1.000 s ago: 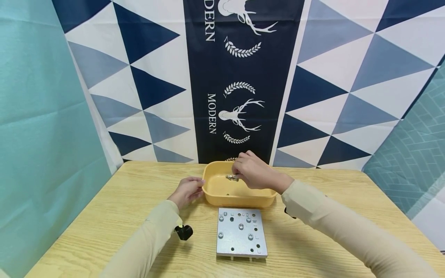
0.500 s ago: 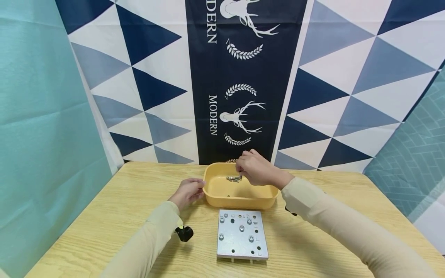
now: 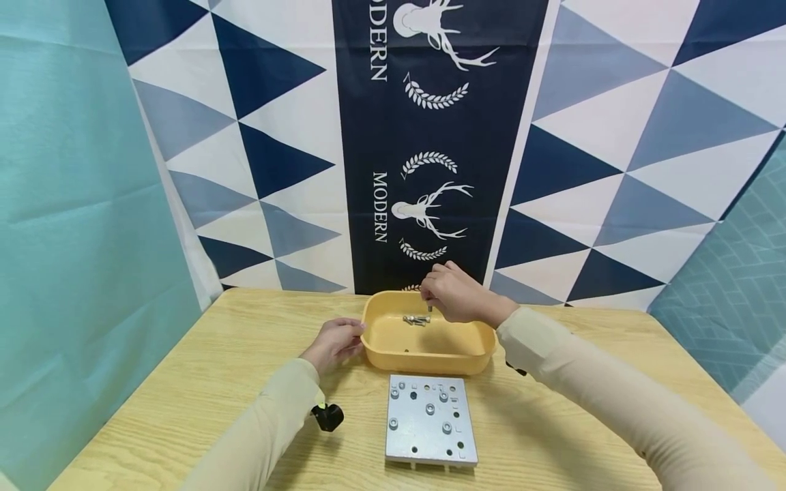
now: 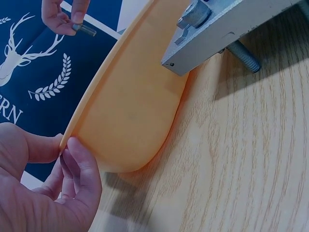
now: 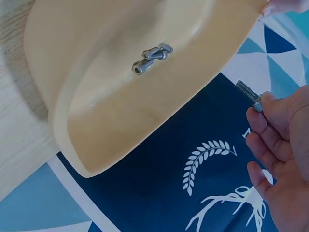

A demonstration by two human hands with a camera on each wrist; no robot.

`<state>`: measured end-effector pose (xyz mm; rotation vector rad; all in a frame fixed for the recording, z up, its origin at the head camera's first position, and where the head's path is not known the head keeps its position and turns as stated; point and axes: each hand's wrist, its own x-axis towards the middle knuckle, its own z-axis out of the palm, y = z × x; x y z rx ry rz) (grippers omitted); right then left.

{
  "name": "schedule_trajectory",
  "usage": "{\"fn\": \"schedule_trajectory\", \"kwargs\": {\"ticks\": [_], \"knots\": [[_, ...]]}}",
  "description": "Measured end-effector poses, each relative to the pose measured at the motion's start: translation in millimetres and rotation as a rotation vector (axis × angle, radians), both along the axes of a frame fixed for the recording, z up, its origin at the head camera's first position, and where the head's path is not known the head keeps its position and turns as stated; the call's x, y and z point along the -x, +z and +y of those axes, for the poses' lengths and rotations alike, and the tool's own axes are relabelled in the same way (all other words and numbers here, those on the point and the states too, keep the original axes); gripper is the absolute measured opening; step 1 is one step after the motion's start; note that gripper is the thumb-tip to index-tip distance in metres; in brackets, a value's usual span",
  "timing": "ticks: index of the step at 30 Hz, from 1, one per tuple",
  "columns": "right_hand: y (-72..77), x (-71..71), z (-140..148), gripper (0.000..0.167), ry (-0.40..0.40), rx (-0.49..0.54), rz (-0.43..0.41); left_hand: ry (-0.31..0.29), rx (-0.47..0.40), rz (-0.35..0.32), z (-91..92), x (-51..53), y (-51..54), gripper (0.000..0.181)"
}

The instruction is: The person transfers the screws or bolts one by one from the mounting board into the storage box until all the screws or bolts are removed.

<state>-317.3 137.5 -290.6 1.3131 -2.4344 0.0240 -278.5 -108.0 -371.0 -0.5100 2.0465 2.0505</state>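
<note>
Wooden table [image 3: 227, 368], patterned cloth [image 3: 288, 143] behind it, one bolt [image 5: 247, 92] above a yellow bin [image 3: 424, 363].
My right hand [image 5: 285, 140] pinches it by the head, threads pointing away; more bolts [image 5: 152, 57] lie in a heap inside the bin, whose left rim my left hand [image 4: 48, 186] grips, and just in front, nearer me, stands a metal plate [image 3: 424, 438] studded with bolts of its own [image 3: 430, 409].
</note>
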Motion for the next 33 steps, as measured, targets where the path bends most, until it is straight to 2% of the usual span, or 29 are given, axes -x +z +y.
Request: {"fn": "schedule_trajectory", "kwargs": {"ticks": [8,18,24,33], "knots": [[0.6,8.5,-2,0.007,-0.025,-0.001,-0.028,0.007,-0.003,-0.001,0.0,0.9,2.8,0.023],[-6.9,19.9,-9,0.009,0.030,0.041,-0.026,0.001,0.022,-0.002,-0.3,0.3,0.5,0.022],[-7.6,25.1,-12,0.009,0.000,0.038,-0.044,0.000,0.012,0.001,0.4,-0.1,1.2,0.023],[-16.4,35.3,-13,0.005,-0.045,0.015,-0.085,0.002,0.013,0.008,0.3,-0.2,1.3,0.024]]}}
